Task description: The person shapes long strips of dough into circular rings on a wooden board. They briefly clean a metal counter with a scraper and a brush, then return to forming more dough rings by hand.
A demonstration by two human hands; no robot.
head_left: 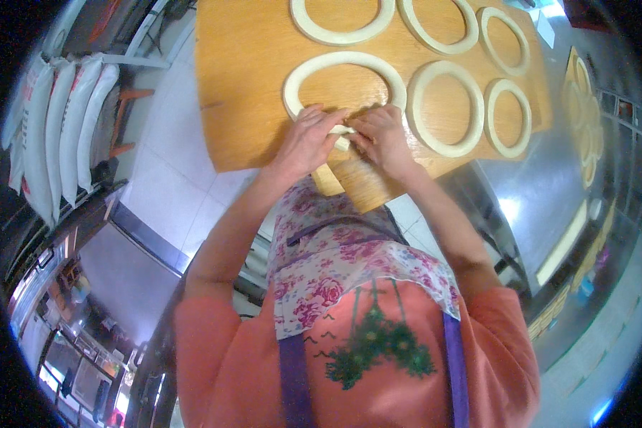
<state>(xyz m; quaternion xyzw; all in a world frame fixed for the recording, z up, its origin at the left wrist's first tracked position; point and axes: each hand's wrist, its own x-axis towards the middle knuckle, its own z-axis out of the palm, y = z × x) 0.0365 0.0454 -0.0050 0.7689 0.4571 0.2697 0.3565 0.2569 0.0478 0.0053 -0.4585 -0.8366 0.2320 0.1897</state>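
Note:
A pale dough ring (346, 58) lies on a wooden board (239, 78), its near side between my two hands. My left hand (308, 137) is closed, the fingertips pinching the dough at the ring's near side. From the other side my right hand (384, 135) presses the same spot with bent fingers. A short piece of dough (342, 142) shows below the fingertips; whether it joins the ring is hidden. Close to my right hand lies another dough ring (446, 70), and beyond it a smaller-looking dough ring (508, 84).
Several more rings, among them a far dough ring (342, 36), lie along the board's far side. At the right stands a dark metal table (528, 178); farther right, another board (572, 93) holds rings. White sacks (68, 132) stand at the left.

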